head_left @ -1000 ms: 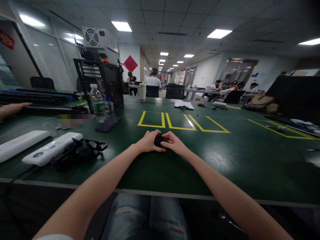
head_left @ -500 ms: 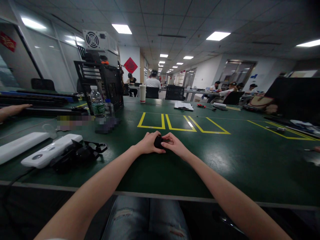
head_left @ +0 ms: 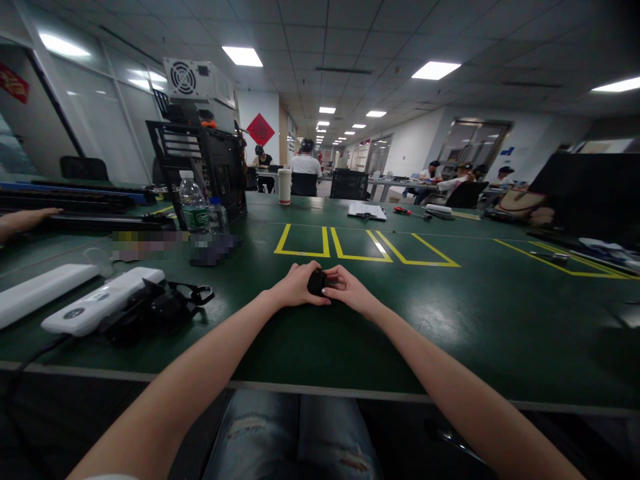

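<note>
The black piece (head_left: 316, 283) looks light and stiff, best taken by opposite sides. It is compact and dark, perhaps rounded, though fingers hide much of it. It is on the near side of the yellow tape outlines (head_left: 302, 254). The left hand (head_left: 295, 287) holds it, fairly narrow; the right hand (head_left: 353, 291) meets its right edge, pinching or merely steadying, I cannot tell. Beyond the outlines lies a clipboard (head_left: 367, 211).

1 clear bottle (head_left: 193, 205) stands beside the black computer case (head_left: 220, 167), with 1 clipboard (head_left: 367, 211) farther right.
</note>
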`<state>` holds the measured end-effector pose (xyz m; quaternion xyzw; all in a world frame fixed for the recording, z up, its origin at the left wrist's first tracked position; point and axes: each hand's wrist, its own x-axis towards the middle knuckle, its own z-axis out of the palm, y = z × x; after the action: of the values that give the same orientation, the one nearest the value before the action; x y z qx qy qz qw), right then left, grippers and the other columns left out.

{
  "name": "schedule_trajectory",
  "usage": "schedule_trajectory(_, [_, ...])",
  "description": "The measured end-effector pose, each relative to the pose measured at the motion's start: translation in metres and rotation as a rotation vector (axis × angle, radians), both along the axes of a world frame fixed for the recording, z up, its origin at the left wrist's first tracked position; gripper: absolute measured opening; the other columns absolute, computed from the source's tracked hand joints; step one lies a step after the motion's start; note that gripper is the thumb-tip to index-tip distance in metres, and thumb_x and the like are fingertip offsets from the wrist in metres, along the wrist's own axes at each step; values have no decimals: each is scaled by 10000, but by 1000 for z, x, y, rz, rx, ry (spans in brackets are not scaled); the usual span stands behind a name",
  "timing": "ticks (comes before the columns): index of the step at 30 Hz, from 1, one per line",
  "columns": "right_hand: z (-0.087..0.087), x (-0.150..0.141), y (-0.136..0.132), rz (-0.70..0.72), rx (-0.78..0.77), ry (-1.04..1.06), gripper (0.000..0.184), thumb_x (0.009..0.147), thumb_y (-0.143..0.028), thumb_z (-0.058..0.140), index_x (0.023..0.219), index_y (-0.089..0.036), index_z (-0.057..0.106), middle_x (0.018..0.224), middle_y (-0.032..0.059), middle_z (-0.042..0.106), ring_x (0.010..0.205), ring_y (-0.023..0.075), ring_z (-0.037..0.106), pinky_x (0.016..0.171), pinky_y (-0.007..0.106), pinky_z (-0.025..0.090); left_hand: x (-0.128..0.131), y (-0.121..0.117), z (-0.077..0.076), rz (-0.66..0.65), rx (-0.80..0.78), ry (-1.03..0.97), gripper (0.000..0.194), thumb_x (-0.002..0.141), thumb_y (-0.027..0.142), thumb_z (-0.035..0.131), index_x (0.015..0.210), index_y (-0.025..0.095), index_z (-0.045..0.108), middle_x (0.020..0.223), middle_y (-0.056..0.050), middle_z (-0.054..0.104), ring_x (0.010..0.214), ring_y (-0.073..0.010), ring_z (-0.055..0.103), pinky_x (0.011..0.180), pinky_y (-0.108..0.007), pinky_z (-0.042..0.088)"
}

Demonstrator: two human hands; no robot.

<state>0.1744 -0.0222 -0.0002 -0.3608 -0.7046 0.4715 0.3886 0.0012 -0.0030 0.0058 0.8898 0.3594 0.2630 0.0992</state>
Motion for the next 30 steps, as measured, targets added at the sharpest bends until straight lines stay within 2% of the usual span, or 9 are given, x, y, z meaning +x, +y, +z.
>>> schedule_trajectory(6, [-3, -1, 1, -8, 39, 34, 251, 695, -301, 566, 898, -196, 463, 930, 27, 535, 903, 159, 522, 828, 366, 409, 0, 1, -1, -3, -1, -1, 620, 544, 569, 593, 1001, 190, 415, 949, -49, 515, 846, -220, 504, 782, -361, 311])
schedule_trajectory(12, [-9, 2, 7, -59, -6, -22, 348, 700, -314, 560, 1011, -194, 458, 990, 55, 524, 907, 174, 521, 821, 389, 410, 0, 1, -1, -11, 6, 8, 639, 551, 576, 582, 1029, 193, 399, 961, -52, 514, 862, -223, 503, 787, -360, 312])
schedule_trajectory(18, [-3, 3, 2, 39, -8, 0, 372, 646, -242, 623, 970, -206, 445, 995, 36, 517, 916, 166, 527, 815, 361, 425, 0, 4, -4, -25, 42, 10, 641, 552, 590, 572, 1017, 185, 397, 944, -55, 515, 841, -220, 502, 774, -360, 315])
schedule_trajectory(23, [-2, 2, 0, -9, 43, -1, 243, 704, -308, 557, 905, -201, 474, 955, 29, 524, 914, 167, 518, 815, 370, 420, -1, 4, -5, -20, 29, -3, 637, 558, 591, 568, 1025, 192, 398, 961, -53, 508, 850, -221, 493, 764, -350, 326])
schedule_trajectory(26, [-4, 2, 2, -25, 46, -22, 257, 724, -316, 532, 946, -202, 472, 960, 38, 517, 893, 169, 522, 802, 378, 425, -1, 4, -5, -10, 26, 0, 636, 558, 587, 571, 1028, 194, 399, 962, -53, 509, 848, -222, 495, 762, -350, 328])
schedule_trajectory(30, [-5, 2, 4, -35, -26, -39, 349, 729, -309, 528, 1048, -202, 434, 1019, 64, 498, 886, 174, 529, 793, 389, 431, 0, 4, -4, -7, 29, 11, 642, 555, 591, 570, 1025, 189, 398, 946, -53, 515, 840, -222, 502, 763, -350, 328])
